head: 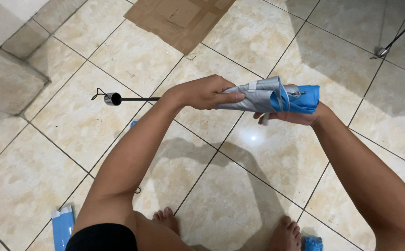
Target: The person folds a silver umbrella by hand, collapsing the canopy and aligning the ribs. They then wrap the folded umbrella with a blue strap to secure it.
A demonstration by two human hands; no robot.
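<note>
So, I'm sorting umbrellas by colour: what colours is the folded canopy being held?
Silver-grey and bright blue umbrella canopy, seen in the head view.

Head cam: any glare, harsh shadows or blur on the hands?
Head view: a small glare spot on the tile under the umbrella; soft arm shadows fall on the floor; the left hand and right hand are sharp and evenly lit; straight tile lines, little distortion.

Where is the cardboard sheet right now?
In the head view, the cardboard lies flat on the tiled floor at top centre, beyond the folded umbrella held in both hands.
</note>
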